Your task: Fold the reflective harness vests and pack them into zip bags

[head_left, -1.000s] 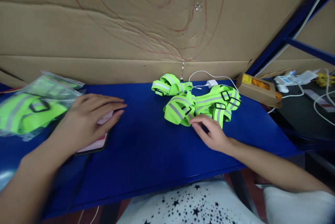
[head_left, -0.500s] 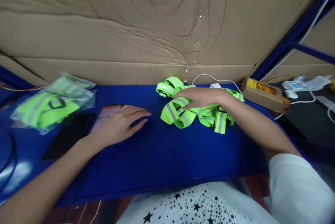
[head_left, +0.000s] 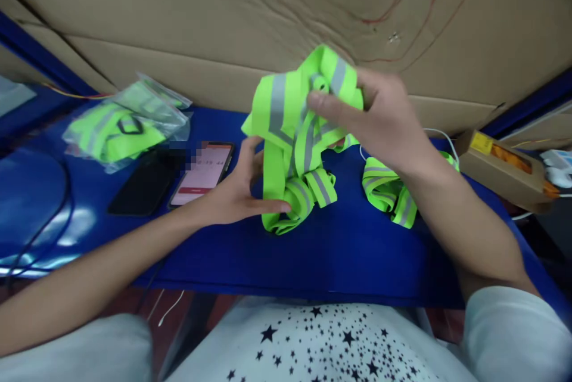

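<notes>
A tangle of neon-yellow reflective straps (head_left: 286, 108) with grey stripes hangs above the blue table. My right hand (head_left: 379, 114) grips its upper part, thumb in front and fingers hidden behind the folds. At the lower left of the bundle is my left hand (head_left: 243, 191), thumb and fingers spread around its hanging loops; whether it presses on them I cannot tell. A second heap of the same straps (head_left: 384, 185) lies on the table below my right forearm.
Clear plastic bags with more straps (head_left: 116, 132) lie at the left. Beside them are a dark phone (head_left: 143, 185) and a phone with a lit screen (head_left: 203, 173). An open cardboard box (head_left: 500, 167) stands at the right. A cardboard wall (head_left: 179, 30) rises behind the blue table (head_left: 313, 263).
My right hand has lifted part of the strap heap off the table. My left hand has moved right, from over the lit phone to the bundle. The view has shifted.
</notes>
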Motion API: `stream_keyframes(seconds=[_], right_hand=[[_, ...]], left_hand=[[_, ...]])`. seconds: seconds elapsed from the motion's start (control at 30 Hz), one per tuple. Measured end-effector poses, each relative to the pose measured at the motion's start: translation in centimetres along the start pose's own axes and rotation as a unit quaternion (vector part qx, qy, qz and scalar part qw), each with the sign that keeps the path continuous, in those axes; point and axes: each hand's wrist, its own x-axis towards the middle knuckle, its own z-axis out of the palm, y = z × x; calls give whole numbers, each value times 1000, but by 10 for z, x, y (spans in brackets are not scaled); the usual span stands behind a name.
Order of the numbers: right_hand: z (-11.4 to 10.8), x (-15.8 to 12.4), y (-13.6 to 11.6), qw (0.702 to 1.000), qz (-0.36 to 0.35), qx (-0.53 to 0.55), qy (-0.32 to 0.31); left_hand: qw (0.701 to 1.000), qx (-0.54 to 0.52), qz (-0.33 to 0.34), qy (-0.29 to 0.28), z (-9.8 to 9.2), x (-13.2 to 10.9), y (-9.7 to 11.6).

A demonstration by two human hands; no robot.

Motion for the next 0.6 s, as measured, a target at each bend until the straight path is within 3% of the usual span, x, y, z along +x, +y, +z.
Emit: stream_keyframes(seconds=[0.1,0.17,0.27,0.37,0.47,0.5,0.6], right_hand=[[10,-4,12,996,57,69,-19],[16,-15,23,999,48,-20,-6],[22,-44,36,980,-40,-193,9],[30,-76,43,950,-101,-275,-111],[39,-93,49,919,-105,-309,-220],[41,-96,50,912,-101,-318,-237],[43,-100,51,901,-93,-343,-251]], left_hand=[[997,-53,-44,29,5,2,-6],[994,-80,-73,34,5,3,-13],[991,-76,-106,26,-2,3,-19],[992,49,-98,61,-16,1,-12],[970,206,-54,118,-29,-2,9],[967,234,-34,90,-31,-3,17],[953,290,46,-79,-26,-5,30]])
